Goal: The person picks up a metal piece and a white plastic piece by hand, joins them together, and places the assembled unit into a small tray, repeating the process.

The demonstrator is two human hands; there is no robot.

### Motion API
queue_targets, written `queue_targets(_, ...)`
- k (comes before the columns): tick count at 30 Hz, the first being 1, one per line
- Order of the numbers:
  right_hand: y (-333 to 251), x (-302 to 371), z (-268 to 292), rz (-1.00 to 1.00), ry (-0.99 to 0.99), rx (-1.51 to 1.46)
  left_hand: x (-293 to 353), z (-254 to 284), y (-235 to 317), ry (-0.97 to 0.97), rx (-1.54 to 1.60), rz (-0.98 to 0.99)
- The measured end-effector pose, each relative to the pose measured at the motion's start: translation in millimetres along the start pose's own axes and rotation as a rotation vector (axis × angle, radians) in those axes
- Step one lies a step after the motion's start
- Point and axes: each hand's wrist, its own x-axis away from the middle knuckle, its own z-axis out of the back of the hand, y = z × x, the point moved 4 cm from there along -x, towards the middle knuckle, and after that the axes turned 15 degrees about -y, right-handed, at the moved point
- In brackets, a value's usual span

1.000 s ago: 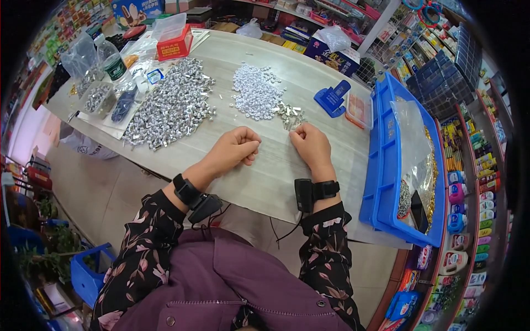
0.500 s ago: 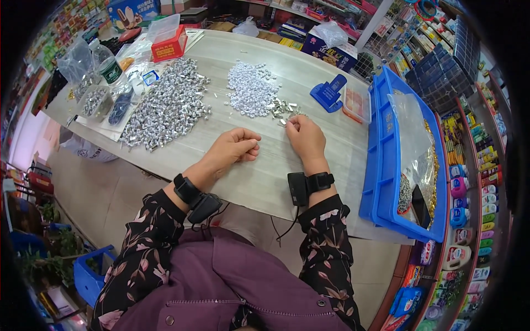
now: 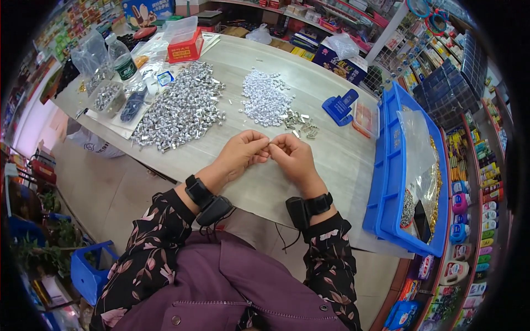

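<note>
My left hand point(image 3: 240, 156) and my right hand point(image 3: 297, 161) meet fingertip to fingertip above the near part of the table. Both are closed in a pinch, and whatever tiny piece is between the fingers is too small to name. Just beyond my right hand lies a small scatter of shiny metal pieces point(image 3: 311, 132). Touching it on the left is a pile of small white ring-like pieces point(image 3: 264, 94). Farther left spreads a large heap of silver-and-white small parts point(image 3: 185, 110).
At the right edge stands a blue plastic crate point(image 3: 381, 160) with bags in it. Near it are a blue plastic holder point(image 3: 338, 108) and a clear lidded box point(image 3: 364, 118). A red box point(image 3: 186, 49), a water bottle point(image 3: 122, 62) and a small tub point(image 3: 106, 98) stand at the left.
My right hand has moved left and nearer, away from the metal pieces, to meet my left hand. My left hand has shifted slightly right. The view has shifted a little.
</note>
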Motion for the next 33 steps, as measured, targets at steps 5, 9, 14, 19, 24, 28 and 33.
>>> queue_targets(5,-4,-1,-4,-0.072,-0.077,-0.262,4,-4,7,0.003,-0.233,-0.007)
queue_targets(9,0,-1,-1,-0.115,-0.109,-0.353,2,-3,2,-0.019,-0.080,0.006)
queue_targets(14,1,0,1,-0.022,-0.104,-0.392,6,5,7,0.001,0.178,-0.081)
queue_targets(19,-2,0,-2,0.070,-0.052,-0.286,6,5,4,-0.083,0.260,-0.036)
queue_targets(24,-7,1,-4,0.079,-0.055,-0.346,8,0,6,-0.120,0.329,-0.040)
queue_targets(28,-10,1,-3,0.166,-0.056,-0.297,8,0,7,-0.122,0.330,-0.074)
queue_targets(33,-12,3,-5,0.172,-0.045,-0.276,9,-3,3,-0.110,0.293,-0.077)
